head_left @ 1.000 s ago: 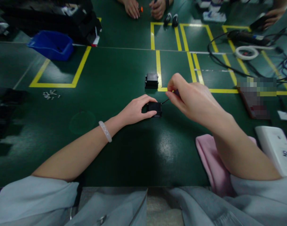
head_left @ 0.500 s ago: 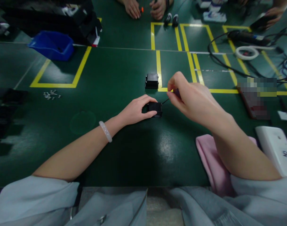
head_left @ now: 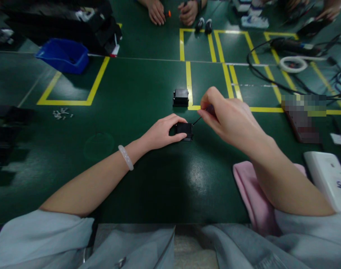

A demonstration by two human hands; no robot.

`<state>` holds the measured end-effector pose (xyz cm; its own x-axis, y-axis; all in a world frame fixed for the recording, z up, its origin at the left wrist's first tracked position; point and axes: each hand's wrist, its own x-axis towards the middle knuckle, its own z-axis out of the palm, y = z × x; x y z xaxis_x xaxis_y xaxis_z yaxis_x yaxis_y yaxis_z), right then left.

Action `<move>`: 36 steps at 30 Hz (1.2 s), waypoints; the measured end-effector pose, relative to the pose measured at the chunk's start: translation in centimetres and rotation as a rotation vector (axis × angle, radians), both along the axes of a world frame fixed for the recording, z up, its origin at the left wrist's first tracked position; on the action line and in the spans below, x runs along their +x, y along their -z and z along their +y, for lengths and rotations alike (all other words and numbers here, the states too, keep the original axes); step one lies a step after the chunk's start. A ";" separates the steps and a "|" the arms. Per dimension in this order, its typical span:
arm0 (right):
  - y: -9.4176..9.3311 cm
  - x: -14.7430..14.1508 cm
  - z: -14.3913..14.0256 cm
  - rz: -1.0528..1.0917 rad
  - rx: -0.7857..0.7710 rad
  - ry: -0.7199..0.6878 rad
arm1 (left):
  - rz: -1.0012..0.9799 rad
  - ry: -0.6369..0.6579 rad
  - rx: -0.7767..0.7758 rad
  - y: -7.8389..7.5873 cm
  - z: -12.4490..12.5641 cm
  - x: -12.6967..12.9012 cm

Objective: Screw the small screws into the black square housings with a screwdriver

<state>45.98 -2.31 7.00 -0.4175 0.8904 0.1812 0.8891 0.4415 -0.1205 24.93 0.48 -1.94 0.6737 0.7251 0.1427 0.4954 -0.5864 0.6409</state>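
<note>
Left hand (head_left: 162,132) pinches a small black box (head_left: 184,130) between thumb and fingers, pinning it flat on the green table (head_left: 137,93) at centre. Right hand (head_left: 229,119) has fingers pressed together on a thin dark tool (head_left: 201,116); its tip meets the box's right far corner. Second black box (head_left: 181,97) sits just beyond, apart, by the yellow tape line (head_left: 189,84). Blue bin (head_left: 62,55) far left. Pink cloth (head_left: 250,194) under the right forearm. Another person's hands (head_left: 173,11) at the far edge.
</note>
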 end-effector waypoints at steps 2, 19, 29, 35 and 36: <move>0.0 0.0 0.0 -0.021 0.022 -0.004 | 0.002 -0.001 0.002 0.0 0.0 0.0; -0.2 -0.1 -0.3 -0.043 0.026 -0.023 | -0.002 -0.003 0.015 0.0 0.0 0.0; -0.2 -0.2 -0.3 -0.079 0.024 -0.014 | 0.004 -0.004 0.015 0.0 -0.1 0.1; -0.2 -0.2 -0.3 -0.015 -0.003 -0.019 | 0.009 -0.005 0.013 -0.1 0.0 0.1; -0.2 -0.2 -0.3 -0.023 0.005 -0.018 | 0.007 -0.008 0.014 -0.1 0.0 0.1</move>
<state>45.74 -2.63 7.19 -0.4379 0.8816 0.1760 0.8835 0.4582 -0.0975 25.03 0.47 -1.89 0.6691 0.7282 0.1482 0.5046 -0.5917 0.6287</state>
